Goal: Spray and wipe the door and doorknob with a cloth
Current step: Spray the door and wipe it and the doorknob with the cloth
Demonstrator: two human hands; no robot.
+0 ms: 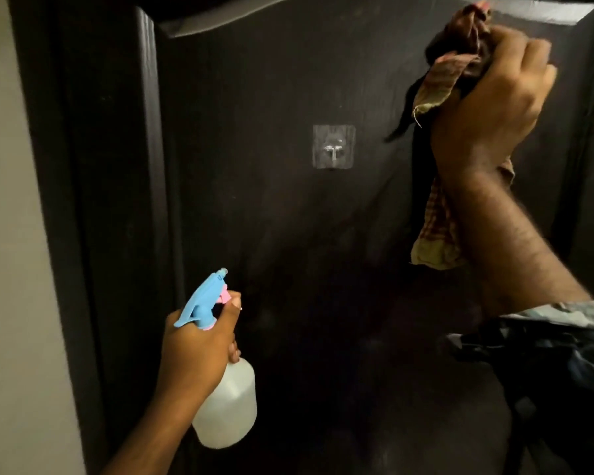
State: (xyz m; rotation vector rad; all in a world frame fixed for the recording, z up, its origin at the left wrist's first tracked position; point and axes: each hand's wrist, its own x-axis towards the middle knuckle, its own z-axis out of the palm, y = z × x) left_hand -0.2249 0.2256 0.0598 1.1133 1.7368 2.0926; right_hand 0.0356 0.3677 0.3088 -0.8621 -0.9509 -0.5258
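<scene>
Cloth (436, 231) on door (288, 217), unlabelled spray bottle (227, 406)

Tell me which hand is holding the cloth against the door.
The right hand, raised near the door's top right corner, grips the bunched checked cloth. The left hand, lower down, holds the spray bottle instead.

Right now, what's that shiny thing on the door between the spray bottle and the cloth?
A clear stick-on hook, stuck to the dark door. In the head view it sits between the spray bottle and the cloth.
</scene>
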